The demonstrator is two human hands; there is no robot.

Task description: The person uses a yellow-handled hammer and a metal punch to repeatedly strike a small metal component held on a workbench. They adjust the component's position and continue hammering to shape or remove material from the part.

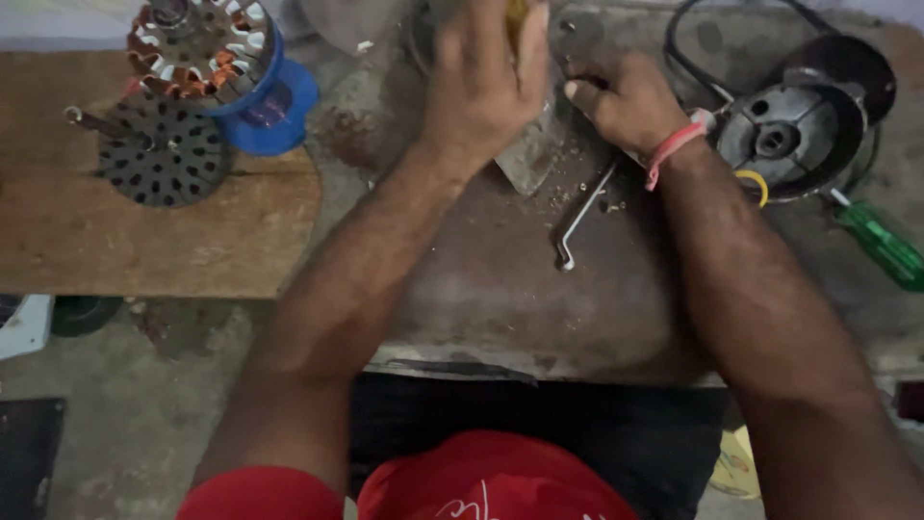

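Observation:
My left hand (481, 82) is closed around a yellow-handled tool (517, 14) near the top middle, pressing down over a grey metal piece (531, 159) on the worn bench. My right hand (621, 96), with a red band on its wrist, rests fingers-down just right of that piece, thumb tucked toward it; what its fingers hold is hidden. A bent metal wrench (577, 217) lies on the bench just below both hands, among small bits of debris.
A motor stator with copper windings on a blue base (217, 63) and a perforated round rotor (164, 154) sit on a wooden board (144, 236) at left. A round metal motor housing (794, 135) with black cable and a green-handled screwdriver (881, 241) lie at right.

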